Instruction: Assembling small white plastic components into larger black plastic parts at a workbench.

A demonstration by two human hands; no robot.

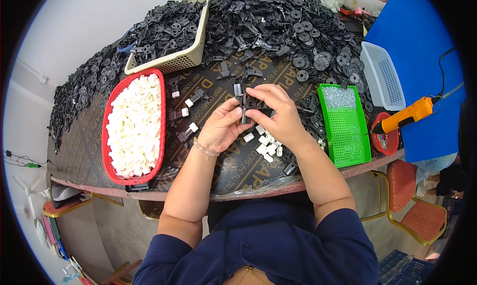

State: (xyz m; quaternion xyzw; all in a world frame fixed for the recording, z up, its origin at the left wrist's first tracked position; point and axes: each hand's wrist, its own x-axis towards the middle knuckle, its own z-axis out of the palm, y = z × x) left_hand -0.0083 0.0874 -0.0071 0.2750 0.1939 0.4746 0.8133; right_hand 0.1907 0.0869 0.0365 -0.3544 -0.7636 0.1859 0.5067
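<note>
Looking down on a dark worktop [94,138], heaped along the back with black plastic parts [268,24], apparently to leave working room in front. Flanked at left by a red basket [163,126] full of white pieces [136,121], at right by a green tray [345,138] of small metal bits [340,97], seemingly for easy reach. Further right, fitted with an orange power tool [410,115]. Pinching between thumbs and fingers of left hand [221,126] and right hand [278,111] a slim black part [238,90] above the worktop's middle, likely steadying from both sides; hard to make out fully behind the fingertips. Nearer the edge, strewn with loose white blocks [268,145] beside the right wrist.
</note>
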